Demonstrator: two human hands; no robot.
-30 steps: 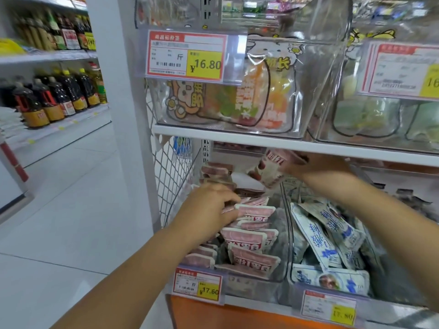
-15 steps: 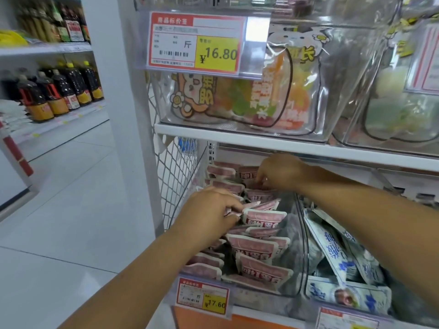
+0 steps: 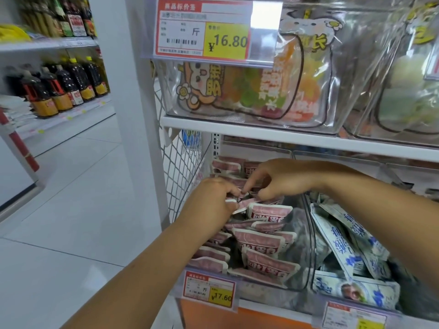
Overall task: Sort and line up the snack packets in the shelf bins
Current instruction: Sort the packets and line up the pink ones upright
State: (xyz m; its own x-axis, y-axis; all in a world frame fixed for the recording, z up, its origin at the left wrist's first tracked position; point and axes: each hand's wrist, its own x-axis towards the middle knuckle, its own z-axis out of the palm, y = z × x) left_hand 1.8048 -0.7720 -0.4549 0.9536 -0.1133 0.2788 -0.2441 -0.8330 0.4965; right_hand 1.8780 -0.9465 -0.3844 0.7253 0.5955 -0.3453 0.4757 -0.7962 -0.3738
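Pink packet [image 3: 240, 206] is pinched by fingers of left hand [image 3: 213, 199] and right hand [image 3: 282, 179], over the heap in the bin [image 3: 307, 248].

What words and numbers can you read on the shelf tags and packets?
"¥16.80" and "斤": upper price tag.
"¥17.60": lower price tag, below the pink packets.
"长": clear bag above.
Too blurred to read: print on pink and blue packets, bottle labels, right-hand tag.
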